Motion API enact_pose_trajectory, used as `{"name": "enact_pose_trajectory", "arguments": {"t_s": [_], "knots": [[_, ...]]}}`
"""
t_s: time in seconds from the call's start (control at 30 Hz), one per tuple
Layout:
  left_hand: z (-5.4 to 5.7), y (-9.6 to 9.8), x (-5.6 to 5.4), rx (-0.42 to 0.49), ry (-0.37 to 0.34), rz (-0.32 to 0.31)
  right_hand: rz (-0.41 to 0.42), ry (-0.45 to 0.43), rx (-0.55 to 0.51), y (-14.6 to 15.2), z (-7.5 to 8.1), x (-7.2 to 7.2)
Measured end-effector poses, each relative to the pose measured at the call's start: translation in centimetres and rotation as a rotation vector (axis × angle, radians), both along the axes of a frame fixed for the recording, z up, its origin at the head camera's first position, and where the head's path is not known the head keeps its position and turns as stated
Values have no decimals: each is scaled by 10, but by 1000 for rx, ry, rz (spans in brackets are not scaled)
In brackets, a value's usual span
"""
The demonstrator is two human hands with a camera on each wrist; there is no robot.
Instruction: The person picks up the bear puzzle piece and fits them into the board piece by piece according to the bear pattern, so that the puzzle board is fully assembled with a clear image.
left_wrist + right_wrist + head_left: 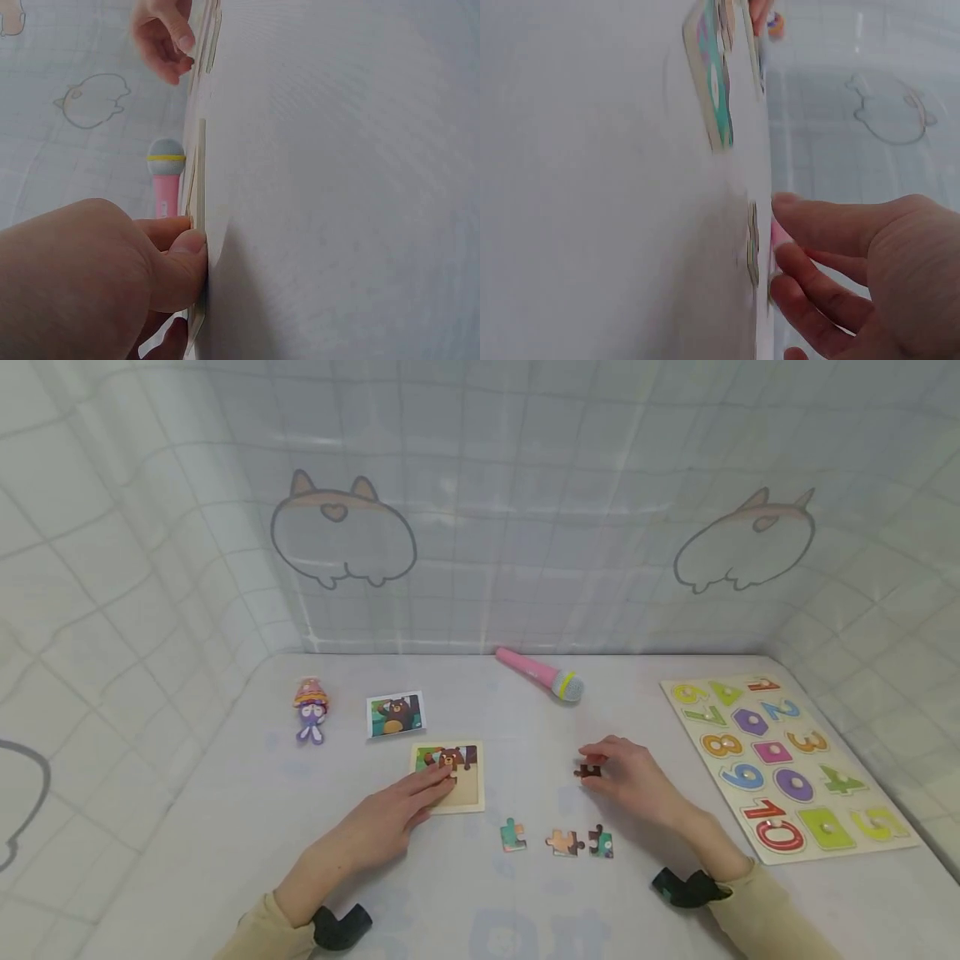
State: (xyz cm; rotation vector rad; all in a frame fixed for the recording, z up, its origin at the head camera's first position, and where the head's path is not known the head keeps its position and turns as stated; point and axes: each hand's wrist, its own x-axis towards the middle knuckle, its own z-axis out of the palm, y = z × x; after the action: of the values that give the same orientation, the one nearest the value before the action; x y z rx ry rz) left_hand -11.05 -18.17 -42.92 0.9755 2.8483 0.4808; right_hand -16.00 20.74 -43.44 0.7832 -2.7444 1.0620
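Note:
My left hand (408, 795) lies over the lower left of a small wooden jigsaw board (468, 792), its fingers straight across the bear picture. In the left wrist view, the thumb meets the edge of the jigsaw board (201, 161). To the right, my right hand (637, 777) pinches a dark brown puzzle piece (588, 771) between thumb and fingers, close over the table. Three loose pieces lie nearer the person: a green one (513, 835), a tan one (565, 842) and a dark and green one (601, 842).
A bear picture card (396, 715) lies behind the board, with a purple doll (311, 712) farther left. At the back is a pink toy microphone (540, 673). A number puzzle board (787, 768) fills the right side. Printed curtains (540, 527) enclose the table.

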Motion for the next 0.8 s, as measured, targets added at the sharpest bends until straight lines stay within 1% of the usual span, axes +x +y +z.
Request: {"name": "enact_pose_trajectory", "arguments": {"t_s": [0.13, 0.27, 0.47, 0.8], "knots": [[-1, 0, -1, -3, -5, 1, -13, -22, 24, 8, -1, -5], [-1, 0, -1, 0, 3, -2, -45, -77, 55, 16, -3, -8], [-1, -1, 0, -1, -4, 4, -56, -144, 64, 21, -7, -10], [-1, 0, -1, 6, -3, 7, -74, -169, 52, 21, -7, -8]]}}
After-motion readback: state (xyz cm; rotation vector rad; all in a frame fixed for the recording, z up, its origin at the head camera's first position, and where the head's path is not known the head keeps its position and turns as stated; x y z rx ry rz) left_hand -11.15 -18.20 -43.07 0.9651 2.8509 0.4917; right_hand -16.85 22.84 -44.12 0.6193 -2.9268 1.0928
